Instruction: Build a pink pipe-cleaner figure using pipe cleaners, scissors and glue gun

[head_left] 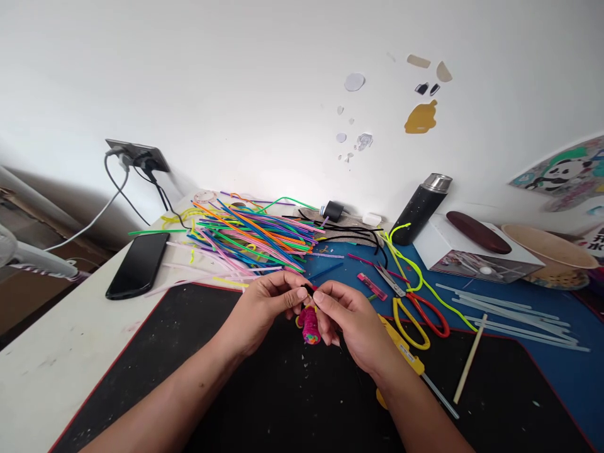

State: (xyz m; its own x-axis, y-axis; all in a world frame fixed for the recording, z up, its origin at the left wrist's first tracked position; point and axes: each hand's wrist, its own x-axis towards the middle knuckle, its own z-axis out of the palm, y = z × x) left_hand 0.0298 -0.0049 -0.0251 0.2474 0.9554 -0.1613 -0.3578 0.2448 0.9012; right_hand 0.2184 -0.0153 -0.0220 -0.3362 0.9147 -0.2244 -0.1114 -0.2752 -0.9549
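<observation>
Both hands meet over the black mat around a small pipe-cleaner figure (pixel 310 326). Its body is a magenta coil with an orange and green patch at the lower end, a bit of yellow at the side and a black part on top. My left hand (pixel 278 299) pinches the black part between thumb and fingers. From the other side my right hand (pixel 344 311) closes on the figure, its thumb by the same black part. Fingers hide much of the upper end. Beneath my right forearm lies a yellow glue gun (pixel 410 358), partly covered, with a glue stick in it.
Behind the hands spreads a pile of coloured pipe cleaners (pixel 255 236). Scissors (pixel 401 296), glue sticks (pixel 519 314) and a wooden stick (pixel 470 358) lie right. A black flask (pixel 419 211) and a tissue box (pixel 472 251) stand near the wall. A phone (pixel 138 264) rests left.
</observation>
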